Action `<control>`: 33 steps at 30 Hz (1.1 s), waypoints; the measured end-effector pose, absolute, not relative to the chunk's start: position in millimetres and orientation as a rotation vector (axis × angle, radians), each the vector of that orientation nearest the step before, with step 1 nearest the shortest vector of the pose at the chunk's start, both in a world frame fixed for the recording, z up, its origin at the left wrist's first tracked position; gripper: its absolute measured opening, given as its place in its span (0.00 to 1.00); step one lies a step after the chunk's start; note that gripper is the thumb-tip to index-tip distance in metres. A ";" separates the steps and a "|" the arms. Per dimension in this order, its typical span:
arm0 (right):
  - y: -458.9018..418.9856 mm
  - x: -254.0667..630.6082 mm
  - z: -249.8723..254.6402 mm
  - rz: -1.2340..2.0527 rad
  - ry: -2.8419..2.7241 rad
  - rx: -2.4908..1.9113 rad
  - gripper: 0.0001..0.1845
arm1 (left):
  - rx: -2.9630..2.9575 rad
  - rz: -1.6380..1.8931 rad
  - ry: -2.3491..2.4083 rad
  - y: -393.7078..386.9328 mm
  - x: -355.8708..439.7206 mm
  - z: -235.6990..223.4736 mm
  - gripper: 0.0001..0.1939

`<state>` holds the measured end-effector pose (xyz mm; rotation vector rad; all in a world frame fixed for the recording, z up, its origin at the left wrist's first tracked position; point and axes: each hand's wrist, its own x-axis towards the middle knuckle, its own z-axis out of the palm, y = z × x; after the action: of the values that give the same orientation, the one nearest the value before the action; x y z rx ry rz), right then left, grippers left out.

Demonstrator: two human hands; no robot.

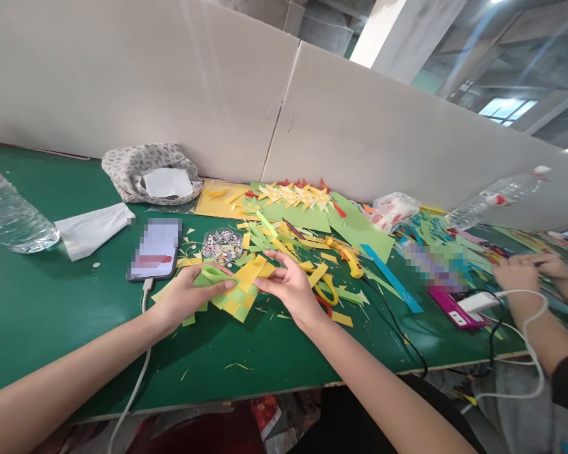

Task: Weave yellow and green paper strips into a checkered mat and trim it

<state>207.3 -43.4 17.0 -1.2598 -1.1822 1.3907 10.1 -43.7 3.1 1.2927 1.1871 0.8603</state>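
Between my two hands is a woven piece of green and yellow paper strips (239, 301), held just above the green table. My left hand (189, 291) pinches its green looped side, thumb on top. The fingers of my right hand (288, 287) are closed on the yellow strip ends at the other side. Beyond the hands lie a clear round case of small beads or eyes (223, 244) and loose paper strips. A yellow glue gun (345, 253) and yellow-handled scissors (330, 291) rest to the right of my right hand.
A phone (156, 247) with a white cable lies left; a water bottle (14, 211) stands farther left. Finished woven paper fish (296, 195) lie at the back. Right are a pink power strip (454, 309), trailing cords and a co-worker's hands (525, 277).
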 end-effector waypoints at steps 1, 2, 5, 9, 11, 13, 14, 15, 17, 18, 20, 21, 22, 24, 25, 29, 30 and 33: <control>-43.4 207.4 16.7 1.386 -1.177 -1.251 0.34 | 1.310 0.860 1.190 -43.7 10.1 3.8 0.17; -43.4 207.3 16.3 1.383 -1.170 -1.242 0.34 | 1.319 0.863 1.191 -43.7 10.1 4.1 0.17; -43.5 206.5 15.2 1.386 -1.143 -1.226 0.32 | 1.295 0.894 1.185 -43.7 10.4 2.8 0.17; -43.2 206.4 15.2 1.443 -1.142 -1.275 0.34 | 1.201 0.928 1.163 -43.3 10.9 -0.7 0.20; -42.6 207.4 15.9 1.450 -1.160 -1.299 0.35 | 1.194 0.933 1.165 -43.4 11.1 -1.0 0.20; -42.1 208.6 16.6 1.417 -1.151 -1.282 0.34 | 1.206 0.932 1.178 -43.8 11.5 -0.5 0.20; -42.1 208.8 16.6 1.404 -1.137 -1.264 0.33 | 1.206 0.934 1.186 -44.0 11.6 -0.3 0.20; -42.3 208.5 16.5 1.404 -1.125 -1.247 0.33 | 1.199 0.941 1.194 -44.2 11.7 -0.3 0.20; -43.5 206.6 15.2 1.462 -1.117 -1.228 0.34 | 1.176 0.948 1.199 -44.5 11.8 -1.1 0.21; -44.4 205.1 14.2 1.504 -1.119 -1.233 0.35 | 1.167 0.948 1.200 -44.6 11.9 -1.6 0.21; -45.7 202.1 11.8 1.543 -1.138 -1.258 0.39 | 1.158 0.940 1.206 -44.9 12.0 -2.4 0.21; -45.8 201.3 10.7 1.527 -1.157 -1.269 0.40 | 1.153 0.930 1.209 -45.2 12.2 -2.3 0.22; -45.4 201.2 10.0 1.488 -1.176 -1.279 0.40 | 1.143 0.919 1.207 -45.5 12.3 -1.6 0.22; -43.4 203.7 10.2 1.392 -1.216 -1.294 0.40 | 1.107 0.896 1.173 -46.1 12.6 1.5 0.23; -42.2 206.1 11.3 1.357 -1.239 -1.299 0.40 | 1.089 0.883 1.149 -46.3 12.6 3.6 0.23; -41.3 216.0 18.9 1.343 -1.433 -1.297 0.39 | 1.096 0.805 1.117 -45.4 11.8 10.0 0.22; -42.4 217.2 20.4 1.358 -1.503 -1.289 0.38 | 1.113 0.774 1.107 -45.0 11.7 10.2 0.21; -46.8 217.1 21.4 1.387 -1.651 -1.249 0.36 | 1.188 0.661 0.990 -44.3 12.5 7.5 0.16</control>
<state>217.1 -46.8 21.4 -1.2492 -1.6506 1.3866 12.5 -44.3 7.5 1.1879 0.9897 0.6611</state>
